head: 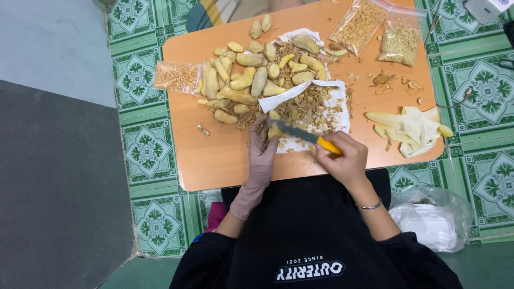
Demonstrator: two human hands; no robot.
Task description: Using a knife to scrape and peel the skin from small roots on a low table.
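Head view: we saw the left hand (261, 155), gloved, with its fingers (262, 127) closed round a small yellowish root piece (274, 128), held just above the white paper (326, 101) on the orange counter (214, 155). The right hand (345, 158), bare, had its fingers wrapped tight on the yellow handle of a knife (305, 136), blade laid across the piece at the left fingertips. So the piece sat between the left fingers, touching the blade, near the counter's front edge. To the left and behind lay a pile of peeled roots (246, 77); brown peel scraps (308, 107) covered the paper. Two clear bags of shavings (380, 29) sat at the far right, a third bag (175, 76) at the left, pale strips (412, 128) at the right edge. We judged the scraping went best with the blade shallow, stroking away from the holding fingers, turning the piece a little each pass, scraps falling on the paper. Only this one view was given.
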